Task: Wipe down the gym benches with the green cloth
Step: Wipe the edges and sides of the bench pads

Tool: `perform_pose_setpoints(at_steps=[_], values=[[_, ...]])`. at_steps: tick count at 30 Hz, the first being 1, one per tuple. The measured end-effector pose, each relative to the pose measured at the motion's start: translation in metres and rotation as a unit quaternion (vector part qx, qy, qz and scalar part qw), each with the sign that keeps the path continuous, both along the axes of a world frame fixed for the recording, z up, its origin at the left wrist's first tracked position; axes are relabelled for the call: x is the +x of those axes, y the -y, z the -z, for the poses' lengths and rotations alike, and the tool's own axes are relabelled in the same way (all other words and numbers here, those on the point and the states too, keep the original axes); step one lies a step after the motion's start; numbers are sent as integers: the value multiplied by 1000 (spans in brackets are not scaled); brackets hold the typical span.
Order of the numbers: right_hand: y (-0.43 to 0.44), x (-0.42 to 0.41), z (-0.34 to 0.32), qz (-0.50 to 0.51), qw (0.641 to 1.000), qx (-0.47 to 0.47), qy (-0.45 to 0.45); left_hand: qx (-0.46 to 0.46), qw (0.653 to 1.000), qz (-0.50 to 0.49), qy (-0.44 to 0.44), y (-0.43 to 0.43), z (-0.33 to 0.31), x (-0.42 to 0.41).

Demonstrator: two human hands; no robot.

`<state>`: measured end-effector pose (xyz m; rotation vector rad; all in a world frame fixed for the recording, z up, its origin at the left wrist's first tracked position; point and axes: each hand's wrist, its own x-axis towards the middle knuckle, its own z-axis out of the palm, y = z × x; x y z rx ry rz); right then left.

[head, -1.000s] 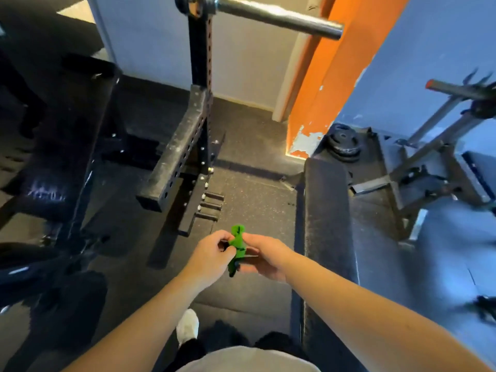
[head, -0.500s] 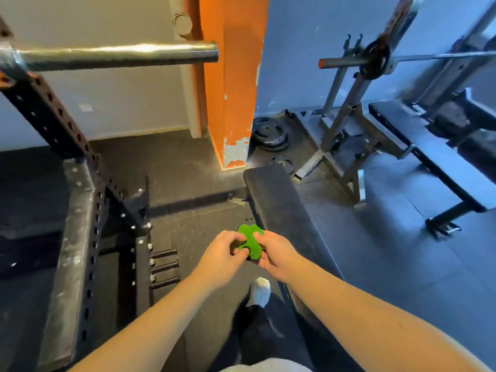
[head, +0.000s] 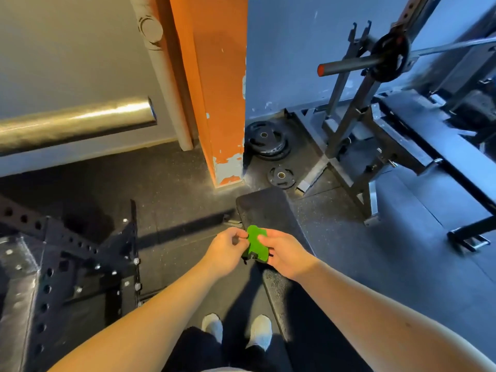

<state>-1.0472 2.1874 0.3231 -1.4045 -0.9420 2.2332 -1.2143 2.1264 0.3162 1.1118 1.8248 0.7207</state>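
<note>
On the gym floor (head: 174, 189) a black bench (head: 265, 208) runs toward twelve o'clock, and above it the left hand (head: 225, 251) and right hand (head: 284, 253) pinch a bunched green cloth (head: 256, 244) with curled fingers.

Two hands: left hand (head: 228, 251), right hand (head: 284, 253). One cloth (head: 256, 244). Two benches: near bench (head: 268, 210), far right bench (head: 442, 146). Two bars: left bar (head: 75, 124), far right bar (head: 349, 67). Two racks: left rack (head: 53, 251), right rack (head: 346, 124). One plate on the right bar (head: 390, 56). On the floor, one small plate (head: 281, 177) and a far stack (head: 268, 142), its number unclear. Two shoes (head: 212, 327) (head: 259, 330). One pillar (head: 214, 89).
</note>
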Motion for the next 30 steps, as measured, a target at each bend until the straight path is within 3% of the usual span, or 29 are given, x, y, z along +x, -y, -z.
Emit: perform_pose_setpoints(at_steps=[4,8,14,23,30], values=[[-30,-4,-6,5,1000,-4,-25,-1,999,20,32,-44,16,-8],[-62,-5,9,79,996,-41,0,9,997,53,62,-87,25,-2],[-122,1,39,109,993,-31,31,-33,997,24,59,-151,56,12],[-246,8,136,61,995,-4,76,-65,997,-13,25,-271,124,18],[-308,-12,225,46,991,8,124,-73,996,-45,3,-328,216,9]])
